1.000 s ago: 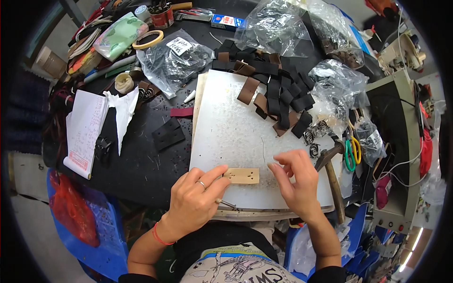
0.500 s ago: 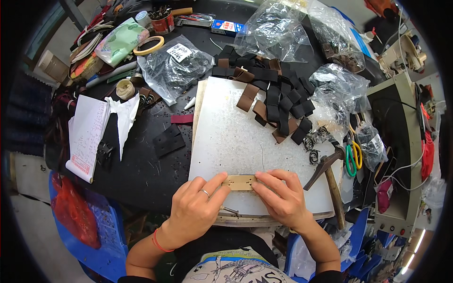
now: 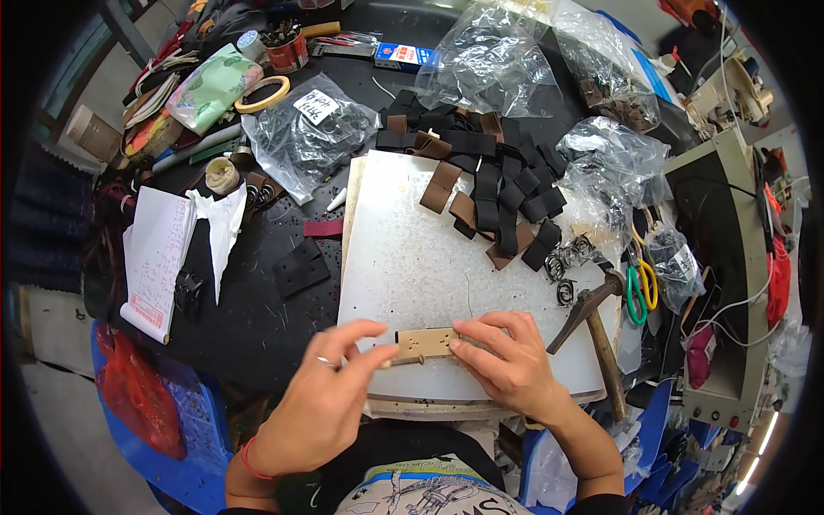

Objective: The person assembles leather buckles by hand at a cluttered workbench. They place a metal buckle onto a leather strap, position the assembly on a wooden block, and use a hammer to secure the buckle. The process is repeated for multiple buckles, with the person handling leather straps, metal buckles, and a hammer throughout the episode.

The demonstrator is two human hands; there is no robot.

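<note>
My right hand (image 3: 517, 365) pinches the right end of a short beige strip (image 3: 424, 342) with small dark holes, at the near part of the white board (image 3: 403, 283). A dark edge shows at the strip's left end. Off that end, my left hand (image 3: 330, 390) has its index finger raised and apart from the thumb. A thin metal rod-like tool (image 3: 405, 360) with a wider tip sticks out beside the thumb, just below the strip. The other end of the rod seems held under my thumb, though the lower fingers are hidden.
Black and brown strap pieces (image 3: 498, 184) are heaped on the board's far side. A hammer (image 3: 596, 326) lies at the right edge, beside scissors (image 3: 637, 287) and black rings (image 3: 566, 262). Left stand a notepad (image 3: 159, 257) and a black patch (image 3: 300, 268). Plastic bags (image 3: 309, 129) lie beyond.
My left hand has let go of the strip's left end and moved left. The metal tool, which lay below the strip, has turned and shifted left beside my thumb. My right hand stays on the strip.
</note>
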